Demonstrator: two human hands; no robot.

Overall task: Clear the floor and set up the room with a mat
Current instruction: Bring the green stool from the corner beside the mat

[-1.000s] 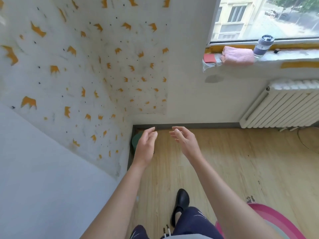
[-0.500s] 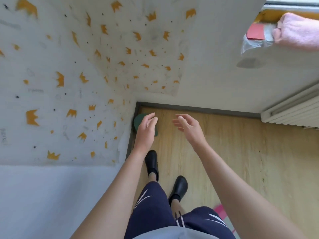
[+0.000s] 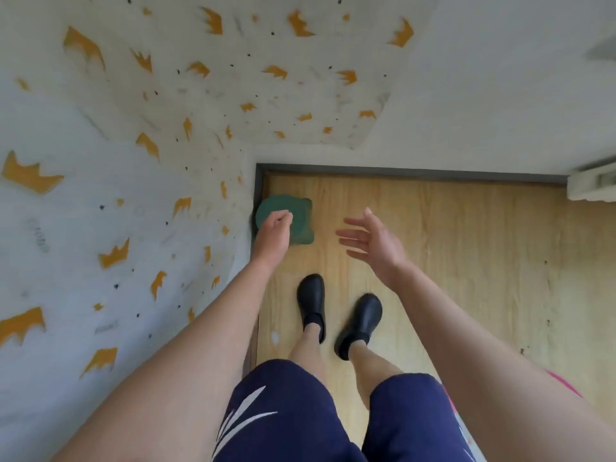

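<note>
Mat (image 3: 568, 385) shows only as a thin, curved pink sliver at the near right, lying on the floor and cut off by your right forearm. A little more pink peeks out beside your shorts (image 3: 283, 411), so its full shape and texture stay hidden.

In the far left corner sits a dark green object (image 3: 301, 225) with a round, matte top and soft lobes bulging at its edges. It stands right against the grey baseboard (image 3: 400, 171) where the two walls meet. Motion blur softens its outline, and you cannot tell from above what it is or how tall it stands.

Your left hand (image 3: 275, 230) lies over the green top with its fingers curled under, the knuckles toward the far wall. Whether those fingers touch or grip the object cannot be made out. Your right hand (image 3: 375, 250) hovers to the right of it, apart from it, with the palm turned left, the fingers straight and spread, holding nothing.

The floor (image 3: 466, 245) is pale wood-grain board, smooth, with a few dark specks near the right. The left wall (image 3: 116, 161) carries pale wallpaper printed with orange crown shapes and small black dots, blurred in places. That paper wraps the corner and ends in a ragged edge against plain white wall (image 3: 483, 95). A white ribbed radiator (image 3: 593, 186) is cut off at the right edge.

Near you, two smooth black slip-on shoes (image 3: 310, 295) point toward the corner. Your navy shorts bear white streak markings.
</note>
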